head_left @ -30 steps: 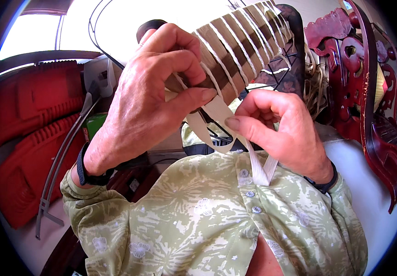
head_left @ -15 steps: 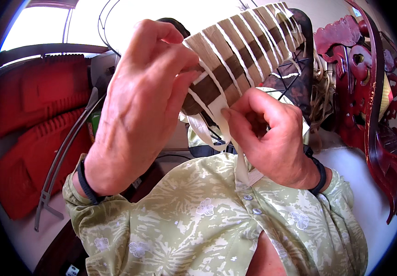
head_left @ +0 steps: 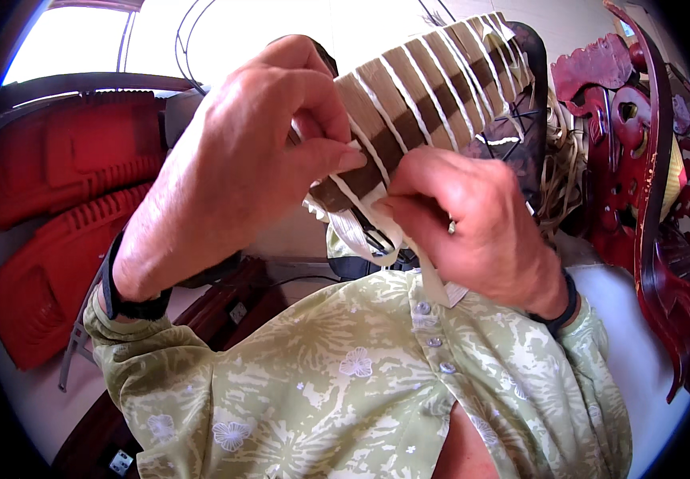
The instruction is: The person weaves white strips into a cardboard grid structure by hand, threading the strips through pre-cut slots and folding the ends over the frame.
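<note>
A long panel of tan and dark brown strips [head_left: 441,84], crossed by several white cords, slants up to the right in front of me. At its near left end, my left hand [head_left: 257,136] is closed, with thumb and index finger pinched on a white cord. My right hand [head_left: 473,215] is closed too, pinching a flat cream strip [head_left: 434,275] at the panel's lower edge. The strip loops below the panel, and its loose end hangs in front of my shirt. The fingertips of my right hand partly hide where strip and cords meet.
Red plastic panels [head_left: 65,168] stand at the left. A carved dark-red wooden chair [head_left: 652,199] rises at the right. Between the chair and the panel hang loose pale strips [head_left: 562,176]. Behind the panel is a dark patterned backing [head_left: 527,120] with black wires.
My left hand has shifted its pinch slightly right and down along the panel's end. The right hand has turned and slid a little right and down, still pinching the strip.
</note>
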